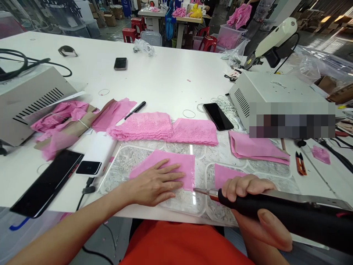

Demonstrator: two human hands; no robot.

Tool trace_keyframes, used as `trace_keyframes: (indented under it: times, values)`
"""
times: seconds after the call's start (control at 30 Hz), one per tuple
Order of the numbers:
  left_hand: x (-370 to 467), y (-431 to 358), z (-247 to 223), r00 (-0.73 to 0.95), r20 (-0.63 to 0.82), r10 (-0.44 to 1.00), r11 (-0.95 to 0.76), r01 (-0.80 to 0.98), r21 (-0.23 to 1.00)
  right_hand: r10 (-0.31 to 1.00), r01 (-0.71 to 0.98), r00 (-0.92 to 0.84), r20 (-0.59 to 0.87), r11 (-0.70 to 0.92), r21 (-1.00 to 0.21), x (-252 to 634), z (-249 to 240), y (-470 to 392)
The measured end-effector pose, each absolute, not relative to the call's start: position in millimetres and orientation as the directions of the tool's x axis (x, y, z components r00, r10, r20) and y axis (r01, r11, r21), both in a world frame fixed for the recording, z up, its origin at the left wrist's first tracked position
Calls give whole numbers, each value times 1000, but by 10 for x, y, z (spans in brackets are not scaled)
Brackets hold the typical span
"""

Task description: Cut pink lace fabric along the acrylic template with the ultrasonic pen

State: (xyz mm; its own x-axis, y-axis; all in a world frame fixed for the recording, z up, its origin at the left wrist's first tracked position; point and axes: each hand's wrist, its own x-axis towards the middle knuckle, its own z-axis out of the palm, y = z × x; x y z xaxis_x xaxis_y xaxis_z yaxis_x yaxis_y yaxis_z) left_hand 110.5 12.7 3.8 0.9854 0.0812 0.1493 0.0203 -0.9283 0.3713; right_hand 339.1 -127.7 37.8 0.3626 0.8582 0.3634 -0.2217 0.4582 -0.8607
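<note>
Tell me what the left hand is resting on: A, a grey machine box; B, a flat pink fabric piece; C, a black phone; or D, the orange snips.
B: the left hand lies flat, fingers spread, on the pink fabric piece on the clear plate.

Just 1 view here, worn on the head, looking forward and down across the table. It sits close over both hands, the workshop behind stretching far off.
</note>
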Motion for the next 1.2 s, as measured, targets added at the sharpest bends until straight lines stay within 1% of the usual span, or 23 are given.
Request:
trace_keyframes:
  times: [0.27,0.43,0.57,0.87,1.2]
  values:
    - [1103,120,52,984,153,92,-925,28,379,847,-183,347,404,483,-856,3375,414,-1261]
    - [1107,115,60,984,154,93,-920,26,390,838,-195,395,376,477,-857,3384,414,-1276]
    - [1113,112,68,984,153,87,-923,22,385,817,-173,428,386,493,-853,3399,430,-1280]
    - [1106,113,57,981,175,84,-928,13,372,835,-203,421,355,468,-860,3356,391,-1278]
    - [1109,113,58,979,184,84,-933,12,361,833,-175,375,406,494,-852,3350,391,-1227]
